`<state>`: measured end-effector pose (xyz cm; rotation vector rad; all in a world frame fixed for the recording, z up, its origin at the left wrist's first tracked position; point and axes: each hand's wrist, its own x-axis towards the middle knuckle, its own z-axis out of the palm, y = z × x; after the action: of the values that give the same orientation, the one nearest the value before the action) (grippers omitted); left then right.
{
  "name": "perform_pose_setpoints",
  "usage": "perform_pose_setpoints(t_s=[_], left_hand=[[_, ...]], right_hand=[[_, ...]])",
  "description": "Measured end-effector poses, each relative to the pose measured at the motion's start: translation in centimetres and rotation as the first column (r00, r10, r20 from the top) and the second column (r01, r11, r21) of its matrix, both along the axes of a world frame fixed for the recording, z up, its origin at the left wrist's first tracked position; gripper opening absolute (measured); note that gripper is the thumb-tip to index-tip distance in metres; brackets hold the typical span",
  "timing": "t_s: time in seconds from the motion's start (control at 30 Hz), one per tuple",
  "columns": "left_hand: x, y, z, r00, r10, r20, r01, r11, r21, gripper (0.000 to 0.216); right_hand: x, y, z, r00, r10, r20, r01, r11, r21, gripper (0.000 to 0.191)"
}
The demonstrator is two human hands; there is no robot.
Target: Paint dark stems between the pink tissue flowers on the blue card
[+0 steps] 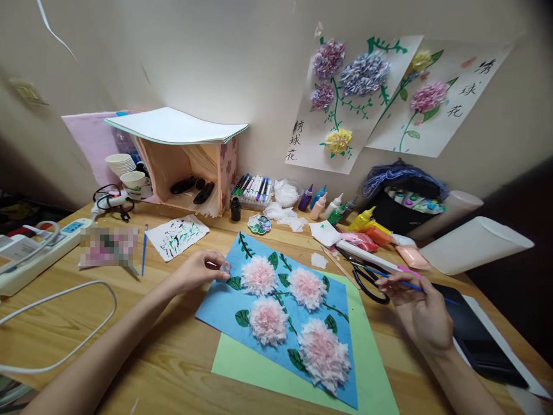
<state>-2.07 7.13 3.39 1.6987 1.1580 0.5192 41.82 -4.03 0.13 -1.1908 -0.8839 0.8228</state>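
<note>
A blue paper sheet (224, 305) lies on a green sheet (371, 374) on the wooden desk. Several fluffy pink tissue flowers (268, 320) with painted green leaves and stems are stuck on it. My left hand (196, 271) rests at the blue sheet's left edge, its fingers pinched on a small clear object I cannot make out. My right hand (421, 308), to the right of the sheets, holds a thin blue paintbrush (410, 283) that points left over black scissors (367, 276).
Paint bottles (322, 203), a marker box (254, 190), a small paint palette (259, 224) and crumpled tissue (287, 216) stand behind the sheets. A power strip (38, 248) and cables lie at left, a dark tablet (479, 337) at right. Flower pictures (345, 98) hang on the wall.
</note>
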Motion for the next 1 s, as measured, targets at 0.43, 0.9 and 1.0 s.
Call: perform_pose_setpoints(t_s=[0.43,0.9,1.0], left_hand=[[-1.7,0.6,0.8,0.959,0.258,-0.118,-0.265,0.963,-0.054,0.028],[-1.5,1.0,-0.4,0.982,0.178,-0.061,-0.181,0.983,-0.037,0.033],[-1.1,0.7,-0.2,0.964,0.265,-0.012,-0.262,0.959,0.110,0.035]], right_hand=[[0.9,1.1,-2.4,0.968,0.180,0.175,-0.201,0.974,0.109,0.037],[-5.4,4.4,5.1,0.950,0.206,0.234,-0.236,0.965,0.111,0.028],[-8.3,5.4,8.7,0.917,0.213,0.338,-0.310,0.913,0.266,0.030]])
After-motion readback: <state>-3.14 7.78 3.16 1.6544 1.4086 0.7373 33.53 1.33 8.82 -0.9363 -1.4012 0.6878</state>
